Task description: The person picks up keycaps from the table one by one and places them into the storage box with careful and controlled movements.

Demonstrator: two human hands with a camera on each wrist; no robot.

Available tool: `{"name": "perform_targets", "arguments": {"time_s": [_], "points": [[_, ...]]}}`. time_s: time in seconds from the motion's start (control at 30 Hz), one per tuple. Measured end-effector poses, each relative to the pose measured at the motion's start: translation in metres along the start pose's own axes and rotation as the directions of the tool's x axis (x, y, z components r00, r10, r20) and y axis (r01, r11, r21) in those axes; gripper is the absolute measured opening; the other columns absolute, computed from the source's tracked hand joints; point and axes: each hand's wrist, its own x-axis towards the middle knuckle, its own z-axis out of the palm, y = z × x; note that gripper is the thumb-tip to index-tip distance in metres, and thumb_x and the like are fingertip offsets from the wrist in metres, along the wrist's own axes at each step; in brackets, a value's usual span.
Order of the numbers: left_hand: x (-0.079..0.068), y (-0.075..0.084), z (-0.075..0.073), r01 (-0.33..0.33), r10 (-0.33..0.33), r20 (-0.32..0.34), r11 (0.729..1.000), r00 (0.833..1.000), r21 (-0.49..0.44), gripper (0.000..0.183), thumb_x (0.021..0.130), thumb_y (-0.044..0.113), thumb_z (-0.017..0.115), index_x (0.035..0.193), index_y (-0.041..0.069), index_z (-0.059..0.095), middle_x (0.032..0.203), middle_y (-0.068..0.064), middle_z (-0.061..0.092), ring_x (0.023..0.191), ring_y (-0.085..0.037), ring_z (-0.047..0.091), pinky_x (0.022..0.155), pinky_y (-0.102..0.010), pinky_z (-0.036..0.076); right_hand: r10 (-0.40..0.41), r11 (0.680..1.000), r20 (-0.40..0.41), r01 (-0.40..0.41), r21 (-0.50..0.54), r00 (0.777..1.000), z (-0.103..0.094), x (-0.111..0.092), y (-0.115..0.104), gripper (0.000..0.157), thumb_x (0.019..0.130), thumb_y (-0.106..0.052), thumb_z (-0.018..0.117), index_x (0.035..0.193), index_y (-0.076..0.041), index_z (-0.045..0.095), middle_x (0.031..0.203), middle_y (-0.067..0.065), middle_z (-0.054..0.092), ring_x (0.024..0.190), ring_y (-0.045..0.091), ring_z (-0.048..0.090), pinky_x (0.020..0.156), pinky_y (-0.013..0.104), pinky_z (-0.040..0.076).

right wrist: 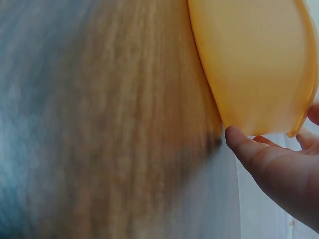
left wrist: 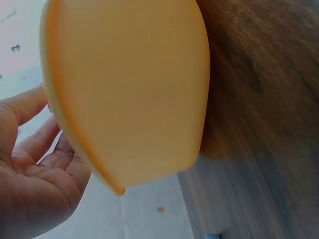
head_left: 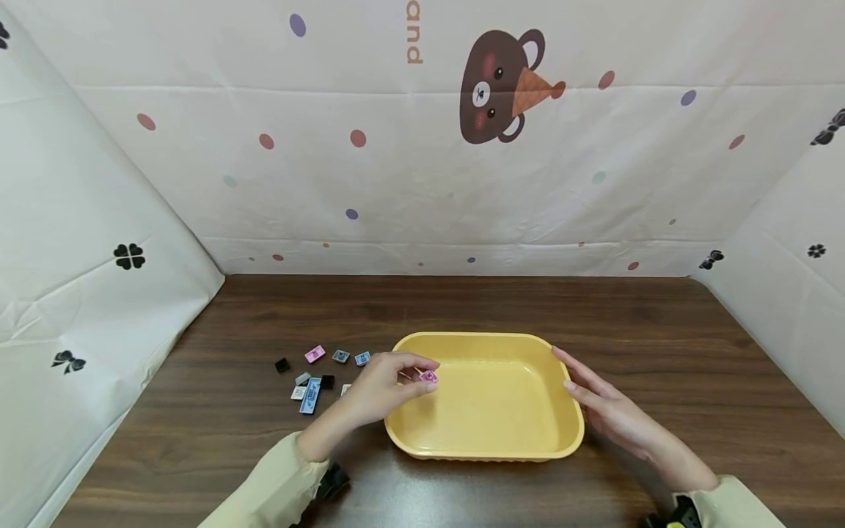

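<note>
Over the left side of a yellow plastic basin point(head_left: 488, 411), my left hand point(head_left: 386, 385) pinches a small pink block point(head_left: 429, 375) between thumb and fingertips. In the left wrist view the basin's outer wall point(left wrist: 134, 89) hides most of that block. On the other side, my right hand point(head_left: 610, 411) grips the basin's right rim, its thumb over the edge and its fingers along the outside. The right wrist view has those fingers point(right wrist: 249, 152) against the outer wall. The basin's visible floor is bare.
Left of the basin lie several small pieces: a long blue block point(head_left: 310, 396), a pink one point(head_left: 315, 354), a black one point(head_left: 282, 365) and a small blue one point(head_left: 362, 358). The dark wooden table point(head_left: 627, 315) meets a patterned white cloth point(head_left: 409, 183) behind.
</note>
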Motion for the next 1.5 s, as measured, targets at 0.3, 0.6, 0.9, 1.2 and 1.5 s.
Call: {"name": "perform_targets", "arguments": {"time_s": [0.3,0.6,0.9,1.2,1.5], "points": [[0.01,0.0,0.014,-0.055,0.052,0.067,0.998,0.996,0.044,0.025,0.082,0.012,0.067,0.101,-0.005,0.066,0.09,-0.009,0.068,0.075,-0.011,0.06,0.067,-0.018,0.049,-0.011,1.0,0.01,0.011,0.01,1.0,-0.001,0.0,0.001,0.054,0.101,-0.012,0.028,0.148,-0.015,0.001,0.145,0.002,0.007,0.12,-0.007,0.036,0.093,0.018,0.039],[0.017,0.003,0.027,-0.101,0.064,0.14,0.956,0.988,0.276,0.021,0.08,0.012,0.069,0.099,0.002,0.069,0.087,-0.003,0.067,0.075,-0.011,0.06,0.066,-0.017,0.045,0.007,1.0,0.001,-0.007,-0.001,1.0,-0.001,0.0,0.0,0.054,0.101,-0.013,0.028,0.147,-0.015,0.001,0.146,0.005,0.005,0.119,-0.007,0.036,0.092,0.019,0.04],[0.021,0.006,0.039,-0.158,0.045,0.241,0.866,0.969,0.475,0.019,0.079,0.017,0.069,0.096,0.009,0.071,0.084,0.005,0.066,0.075,-0.004,0.055,0.072,-0.019,0.043,0.002,1.0,0.005,-0.002,-0.005,1.0,-0.001,0.0,0.0,0.054,0.101,-0.012,0.028,0.147,-0.015,0.0,0.147,0.015,-0.004,0.12,-0.008,0.035,0.093,0.018,0.039],[0.019,0.006,0.043,-0.185,0.036,0.279,0.828,0.96,0.529,0.02,0.077,0.02,0.072,0.096,0.011,0.071,0.08,0.007,0.063,0.069,-0.002,0.049,0.067,-0.018,0.042,-0.011,1.0,0.012,0.011,0.0,1.0,-0.001,0.0,0.0,0.054,0.101,-0.012,0.027,0.147,-0.015,0.0,0.146,0.02,-0.012,0.121,-0.009,0.033,0.093,0.017,0.039],[0.016,0.009,0.04,-0.194,0.037,0.264,0.775,0.964,0.601,0.02,0.085,0.023,0.064,0.102,0.013,0.07,0.096,0.003,0.065,0.089,-0.011,0.061,0.075,-0.025,0.048,-0.008,1.0,0.008,0.008,0.004,1.0,0.0,0.001,0.0,0.054,0.101,-0.012,0.028,0.147,-0.014,0.0,0.146,0.021,-0.014,0.12,-0.01,0.033,0.093,0.016,0.037]]}}
